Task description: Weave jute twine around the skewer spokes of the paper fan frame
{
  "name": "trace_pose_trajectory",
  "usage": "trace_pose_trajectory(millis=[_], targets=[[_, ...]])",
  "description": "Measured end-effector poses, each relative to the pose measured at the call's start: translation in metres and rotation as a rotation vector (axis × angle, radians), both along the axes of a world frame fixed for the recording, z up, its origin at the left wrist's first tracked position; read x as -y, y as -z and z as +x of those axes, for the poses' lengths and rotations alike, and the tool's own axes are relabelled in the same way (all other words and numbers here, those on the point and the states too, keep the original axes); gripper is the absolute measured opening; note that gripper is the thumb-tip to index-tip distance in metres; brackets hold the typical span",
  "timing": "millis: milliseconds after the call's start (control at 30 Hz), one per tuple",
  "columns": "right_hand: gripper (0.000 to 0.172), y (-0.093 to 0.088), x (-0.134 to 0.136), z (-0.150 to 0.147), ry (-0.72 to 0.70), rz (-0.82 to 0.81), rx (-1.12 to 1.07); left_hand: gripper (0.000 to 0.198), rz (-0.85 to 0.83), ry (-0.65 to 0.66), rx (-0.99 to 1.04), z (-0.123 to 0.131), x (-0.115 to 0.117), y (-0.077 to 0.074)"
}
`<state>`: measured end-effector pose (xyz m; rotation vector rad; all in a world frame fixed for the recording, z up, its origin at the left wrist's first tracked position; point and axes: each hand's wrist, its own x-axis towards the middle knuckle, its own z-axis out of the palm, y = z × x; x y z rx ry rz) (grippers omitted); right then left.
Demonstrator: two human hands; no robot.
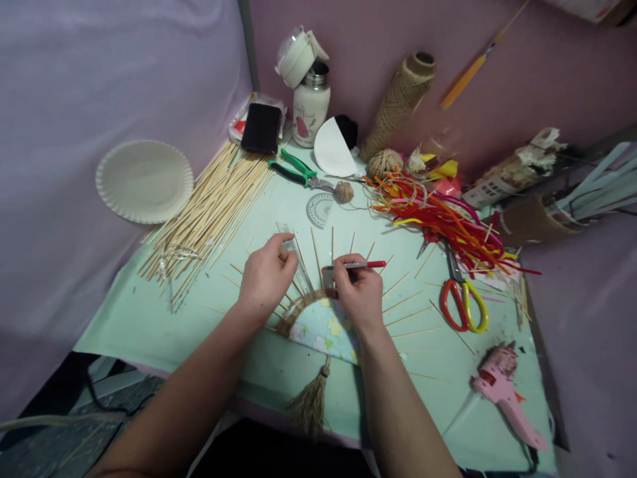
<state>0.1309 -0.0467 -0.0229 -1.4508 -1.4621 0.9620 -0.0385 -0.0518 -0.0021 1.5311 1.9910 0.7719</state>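
In the head view a half-round floral panel (318,326) with a brown woven rim (298,307) lies near the table's front edge. Thin sticks (315,251) fan outward from the rim, and a twine tassel (313,396) hangs from the straight side. My left hand (267,273) is closed on the upper part of a clear ruler (302,271), which runs down to the rim among the sticks. Between the fingers of my right hand (359,287) is a red marker (371,264), held nearly level just above the rim's top.
Loose sticks (209,206) and a paper plate (144,182) lie left. Pliers (303,174), a protractor (319,210) and an open bottle (311,109) are behind. Right are coloured strips (438,219), scissors (462,302) and a pink glue gun (507,395).
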Motion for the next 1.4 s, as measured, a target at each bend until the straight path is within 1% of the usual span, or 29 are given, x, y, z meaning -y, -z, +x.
trace_pose_trajectory(millis=[133, 433, 567, 667, 733, 967, 1200, 1400], targets=[[0.014, 0.0005, 0.0001, 0.0003, 0.001, 0.001, 0.011, 0.035, -0.003, -0.004, 0.031, 0.0006, 0.0007, 0.0014], [0.014, 0.0017, -0.0004, 0.0006, 0.006, 0.01, -0.001, 0.035, -0.02, 0.019, -0.023, -0.0003, 0.0006, 0.0036], [0.013, -0.0011, 0.0011, 0.0008, 0.012, 0.079, -0.025, 0.036, -0.039, 0.03, -0.03, -0.0004, 0.0003, 0.0046], [0.012, -0.002, 0.0022, 0.0009, -0.023, 0.14, -0.024, 0.036, -0.042, 0.036, -0.028, -0.0006, -0.0005, 0.0056], [0.012, -0.0014, 0.0027, 0.0011, -0.049, 0.152, -0.015, 0.036, -0.052, 0.038, -0.032, -0.0006, -0.0013, 0.0056], [0.014, 0.0028, 0.004, 0.0031, -0.143, 0.113, -0.032, 0.036, -0.081, 0.043, -0.047, 0.0001, -0.0015, 0.0032], [0.017, 0.0028, 0.0039, 0.0034, -0.14, 0.041, -0.042, 0.036, -0.085, 0.052, -0.057, 0.0006, -0.0012, 0.0029], [0.019, 0.0039, 0.0033, 0.0031, -0.134, 0.04, -0.041, 0.037, -0.095, 0.055, -0.066, -0.0001, -0.0017, 0.0027]])
